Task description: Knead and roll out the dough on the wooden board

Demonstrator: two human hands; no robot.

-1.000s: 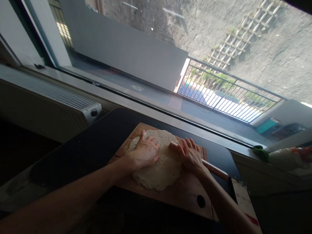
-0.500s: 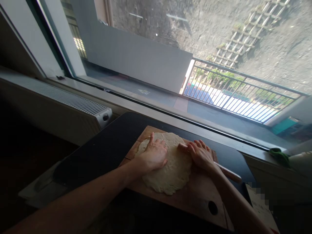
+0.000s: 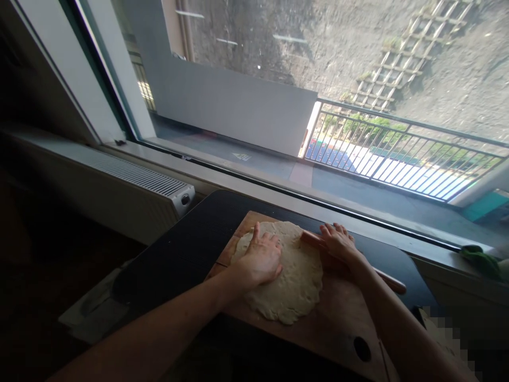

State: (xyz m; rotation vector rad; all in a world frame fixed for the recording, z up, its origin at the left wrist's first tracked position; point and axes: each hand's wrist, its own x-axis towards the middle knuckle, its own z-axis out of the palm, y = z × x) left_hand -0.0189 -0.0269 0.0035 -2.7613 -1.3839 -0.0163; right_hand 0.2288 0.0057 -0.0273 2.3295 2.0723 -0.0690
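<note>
A flat, roughly round sheet of pale dough point(image 3: 296, 276) lies on a wooden cutting board point(image 3: 338, 318). My left hand point(image 3: 264, 257) rests on the dough's left part, fingers stretched and thumb apart, holding nothing. At the dough's upper right edge, a wooden rolling pin point(image 3: 312, 240) lies slanted, its far end reaching past the board toward the lower right. The palm of my right hand point(image 3: 338, 241) presses on the pin, with the fingers extended beyond it toward the window. My right hand and forearm hide the pin's middle.
The board sits on a dark table point(image 3: 175, 265) with rounded corners. A window sill point(image 3: 246, 185) runs along its far side. To the left stands a white radiator point(image 3: 151, 191). Something dark green point(image 3: 479, 260) lies at the sill's right end. The board has a dark oval hole point(image 3: 362, 349).
My right hand has shifted forward over the rolling pin, so its palm now lies on it with the fingers past it. My left hand stays on the dough. The view has shifted slightly.
</note>
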